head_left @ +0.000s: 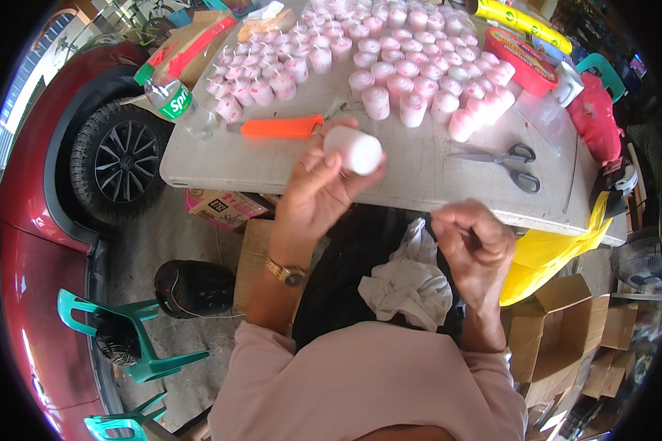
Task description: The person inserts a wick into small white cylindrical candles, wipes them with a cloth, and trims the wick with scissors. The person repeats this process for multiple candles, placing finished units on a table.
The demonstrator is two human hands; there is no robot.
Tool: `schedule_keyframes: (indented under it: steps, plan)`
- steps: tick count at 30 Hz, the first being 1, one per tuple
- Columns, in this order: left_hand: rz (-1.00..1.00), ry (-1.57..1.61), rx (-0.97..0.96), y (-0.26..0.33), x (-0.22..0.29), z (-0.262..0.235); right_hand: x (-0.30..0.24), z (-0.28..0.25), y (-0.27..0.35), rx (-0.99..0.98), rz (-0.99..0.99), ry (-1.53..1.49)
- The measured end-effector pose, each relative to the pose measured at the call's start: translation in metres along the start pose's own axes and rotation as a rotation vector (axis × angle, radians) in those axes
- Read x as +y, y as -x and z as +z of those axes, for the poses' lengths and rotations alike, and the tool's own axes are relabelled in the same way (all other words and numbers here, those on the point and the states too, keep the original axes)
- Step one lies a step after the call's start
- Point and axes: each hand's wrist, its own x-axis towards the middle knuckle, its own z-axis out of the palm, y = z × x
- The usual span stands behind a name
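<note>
Candle [357, 151] partly hidden in left hand [318, 189], grip of right hand [479, 248] unclear.

Bottle [196, 121], clear, green cap, at the left end of the counter [228, 158]: green label [175, 103] around its middle, bearing large white lettering, legible.

Carton [228, 209], pink and yellow, below the counter's front edge: dark printed characters on its visible side, at a slant, legible only in part.

Roll [522, 22], yellow, far right of the counter: small green printed marks along its length, too small to make out.

Package [521, 62], red, oblong, right side of the counter: light printed lettering on its face, too small to tell surely.
</note>
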Motion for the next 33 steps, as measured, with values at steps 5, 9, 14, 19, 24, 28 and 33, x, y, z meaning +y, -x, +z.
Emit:
schedule_keyframes:
  steps: [5, 9, 14, 19, 24, 28, 33]
  plan:
    - [-0.085, 0.304, -0.014, 0.025, -0.029, 0.011, -0.005, 0.019, -0.013, 0.039, -0.153, 0.196]
    - [-0.088, 0.225, -0.044, 0.029, -0.035, 0.011, -0.002, 0.027, -0.014, 0.066, -0.301, 0.318]
    - [-0.062, 0.143, 0.026, 0.032, -0.04, 0.014, 0.008, 0.031, -0.013, 0.101, -0.494, 0.483]
    - [-0.018, 0.063, 0.069, 0.035, -0.042, 0.018, 0.012, 0.03, -0.008, 0.093, -0.531, 0.549]
    - [0.054, 0.01, 0.148, 0.04, -0.043, 0.019, 0.013, 0.035, -0.006, 0.074, -0.487, 0.599]
    - [0.042, 0.041, 0.17, 0.043, -0.044, 0.018, 0.01, 0.035, -0.006, 0.085, -0.423, 0.475]
    - [0.008, 0.218, 0.091, 0.045, -0.043, 0.015, 0.005, 0.034, -0.004, 0.076, -0.332, 0.399]
